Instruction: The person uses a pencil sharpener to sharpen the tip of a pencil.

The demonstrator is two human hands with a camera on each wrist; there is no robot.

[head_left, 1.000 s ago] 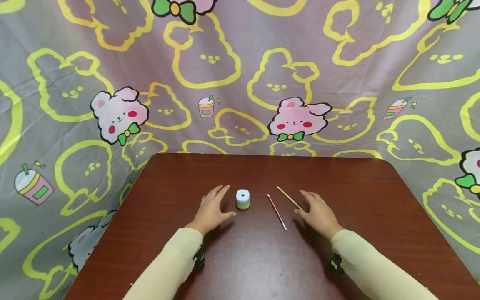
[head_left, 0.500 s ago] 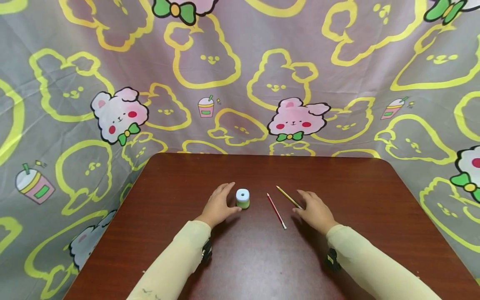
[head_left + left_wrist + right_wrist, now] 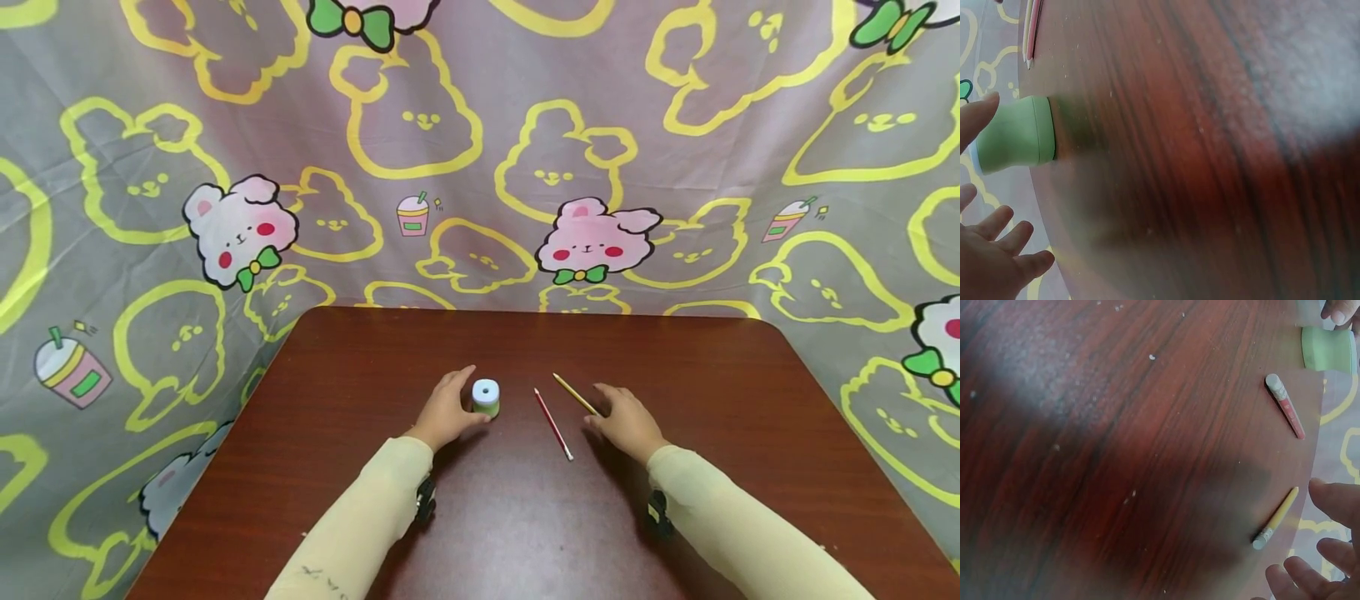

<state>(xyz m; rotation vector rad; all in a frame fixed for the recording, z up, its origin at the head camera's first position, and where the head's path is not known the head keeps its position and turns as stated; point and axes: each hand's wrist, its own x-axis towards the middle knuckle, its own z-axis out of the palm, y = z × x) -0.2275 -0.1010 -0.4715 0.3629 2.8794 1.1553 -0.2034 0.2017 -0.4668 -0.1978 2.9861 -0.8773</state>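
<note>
A small pencil sharpener (image 3: pixel 486 392), green with a pale blue top and a hole in it, stands upright on the table. My left hand (image 3: pixel 444 414) is just left of it, thumb in front and fingers behind. In the left wrist view, the thumb (image 3: pixel 979 115) overlaps the sharpener's green body (image 3: pixel 1016 134) and the spread fingers stand apart from it. A yellow pencil (image 3: pixel 574 393) lies right of a red pencil (image 3: pixel 552 423). My right hand (image 3: pixel 628 422) hovers by the yellow pencil's eraser end, its fingers spread and holding nothing; the right wrist view shows a gap to that pencil (image 3: pixel 1279 515).
The dark brown wooden table (image 3: pixel 495 517) has rounded far corners. A patterned cloth (image 3: pixel 465 100) with bears and rabbits hangs behind it and along both sides. Small pale specks (image 3: pixel 1152 357) dot the tabletop.
My left hand has moved right, bringing its thumb and fingers around the sharpener. My right hand has shifted slightly left towards the yellow pencil. Sharpener and pencils stay in place.
</note>
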